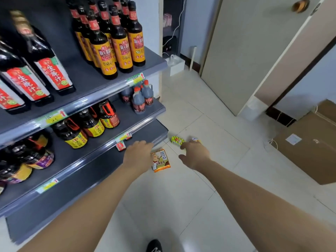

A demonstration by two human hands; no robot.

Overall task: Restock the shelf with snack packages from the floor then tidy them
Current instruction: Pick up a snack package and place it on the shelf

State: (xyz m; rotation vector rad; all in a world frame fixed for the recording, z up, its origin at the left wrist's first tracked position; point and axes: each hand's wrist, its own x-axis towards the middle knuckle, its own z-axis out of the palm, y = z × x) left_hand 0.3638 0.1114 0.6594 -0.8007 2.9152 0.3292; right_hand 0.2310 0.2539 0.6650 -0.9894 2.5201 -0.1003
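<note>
Grips spread: left hand [138, 154] beside orange packet [161, 161], right hand [196, 155] by green packet [177, 140] — shelf [72, 188] alongside.

Only one camera here, worn on the head and wide-angle, so straight lines bow near the edges. It faces forward and tilts steeply down at the floor [181, 206]. The shelf [81, 155] fills the left side, really close to the lens, and a door [245, 51] is further off at top right. Both forearms reach in from the bottom, with the left hand [139, 154] and right hand [195, 156] around mid-frame. A shoe [154, 246] pokes in at the bottom edge.
</note>
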